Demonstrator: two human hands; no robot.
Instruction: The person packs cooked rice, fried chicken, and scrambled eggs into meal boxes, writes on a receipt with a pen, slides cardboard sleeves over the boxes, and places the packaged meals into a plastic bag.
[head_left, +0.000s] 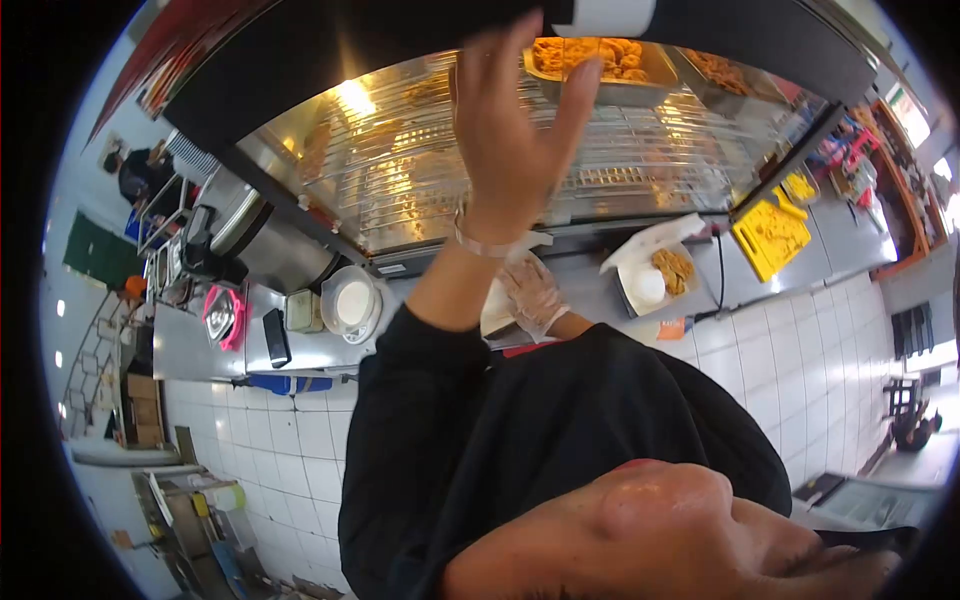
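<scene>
My left hand (520,125) is bare and raised in front of the glass food warmer (590,190). Its thumb stands apart from the fingers, which reach the dark top edge, slightly blurred; nothing shows in it. Below, my right hand (533,293), in a clear plastic glove, lies on a white takeaway box (497,308) on the counter. Its fingers look stretched out, though my left forearm partly covers the view. To the right stands another open box (625,285) with a round white portion of rice (649,286) and fried chicken (675,270).
Inside the warmer, a metal tray (640,92) holds fried pieces above wire racks. A yellow cutting board (755,250) lies right on the steel counter (715,285). Leftward are a white-filled tub (352,302), a black phone-like object (277,337) and a pink-rimmed scale-like item (224,318).
</scene>
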